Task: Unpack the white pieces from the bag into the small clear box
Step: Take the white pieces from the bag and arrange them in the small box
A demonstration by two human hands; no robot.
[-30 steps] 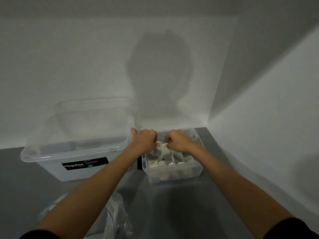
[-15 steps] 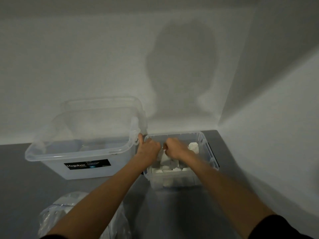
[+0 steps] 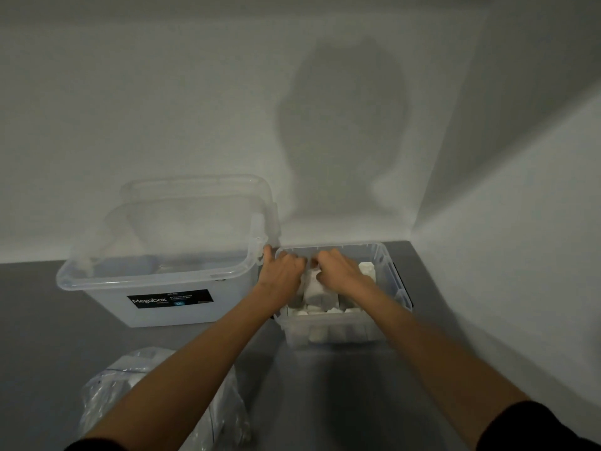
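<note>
Inside the small clear box [image 3: 388,276], both hands are curled tight. The left hand [image 3: 282,271] and right hand [image 3: 340,271] pinch one white piece [image 3: 314,289] between them, over the loose white pieces [image 3: 367,267] already in there. The box's 9 o'clock rim is just beside the Megabox bin [image 3: 107,302], and walls [image 3: 195,92] crowd 12 and 3. There's open grey tabletop [image 3: 325,402] at 6. The bag [image 3: 107,395] lies at 7 o'clock.

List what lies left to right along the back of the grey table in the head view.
Large clear plastic storage box with black label, left hand, white piece both hands grip, right hand, loose white block, small clear plastic box's right wall.
</note>
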